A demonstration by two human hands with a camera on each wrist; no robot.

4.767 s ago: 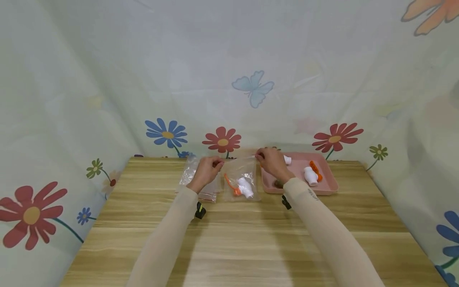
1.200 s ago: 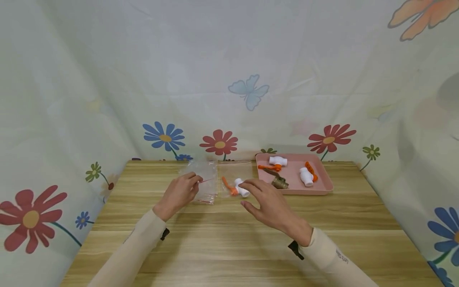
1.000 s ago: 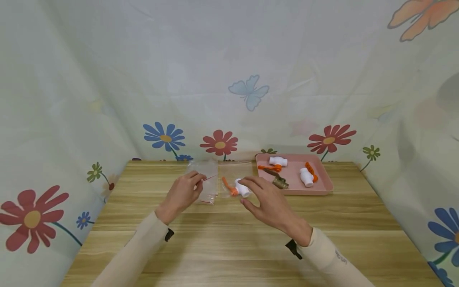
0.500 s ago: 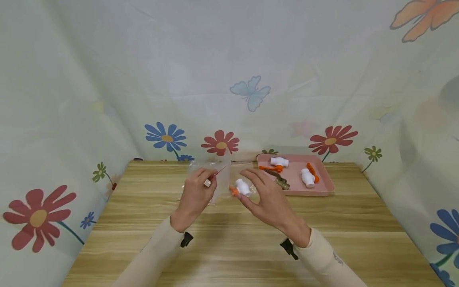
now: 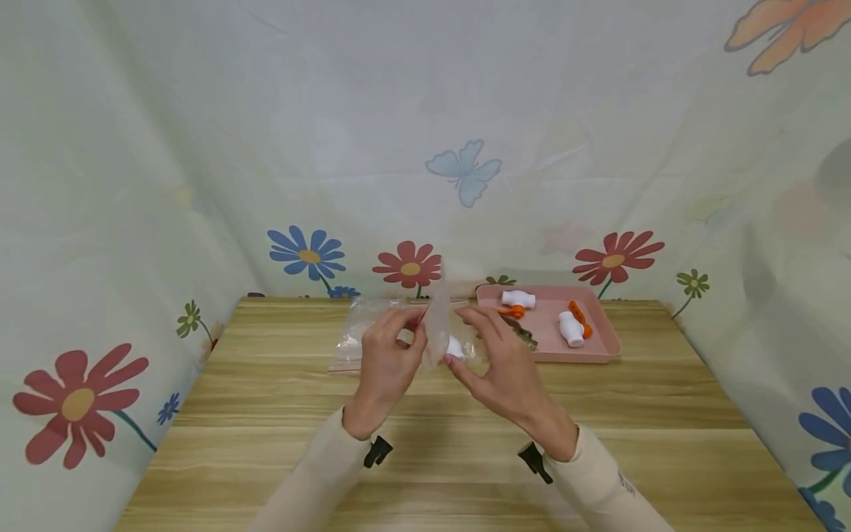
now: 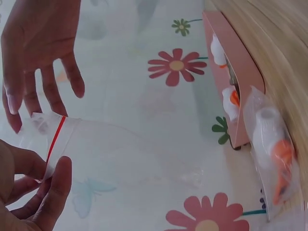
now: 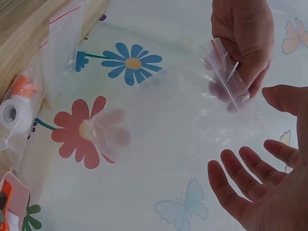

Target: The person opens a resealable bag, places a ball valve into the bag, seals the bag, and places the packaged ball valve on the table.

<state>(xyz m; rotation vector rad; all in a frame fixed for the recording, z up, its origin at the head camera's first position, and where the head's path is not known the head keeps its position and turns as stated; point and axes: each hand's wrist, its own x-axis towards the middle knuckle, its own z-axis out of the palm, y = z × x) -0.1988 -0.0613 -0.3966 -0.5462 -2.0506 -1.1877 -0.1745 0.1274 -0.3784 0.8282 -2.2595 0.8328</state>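
Observation:
My left hand [image 5: 391,356] pinches a clear zip bag [image 6: 106,137] near its red seal line, and the bag hangs in the air above the table. To its right my right hand [image 5: 508,366] has its fingers spread and the thumb apart, holding nothing; in the right wrist view it stands just short of the bag's edge. Behind the hands lies a second bag with a white valve [image 6: 267,132] inside, its orange handle [image 6: 283,161] showing through the plastic. From the head view the lifted bag and the right hand hide part of that valve.
At the back right stands a pink tray [image 5: 605,353] with white valves [image 5: 570,329] that have orange handles and a brass-coloured valve [image 5: 521,334]. More flat zip bags [image 5: 352,341] lie left of centre. A flowered cloth [image 5: 372,148] hangs behind the table [image 5: 465,473].
The bag with the valve was laid down on the table. My left hand then lifted another bag from the pile and carried it right, towards my right hand, which stays almost in place.

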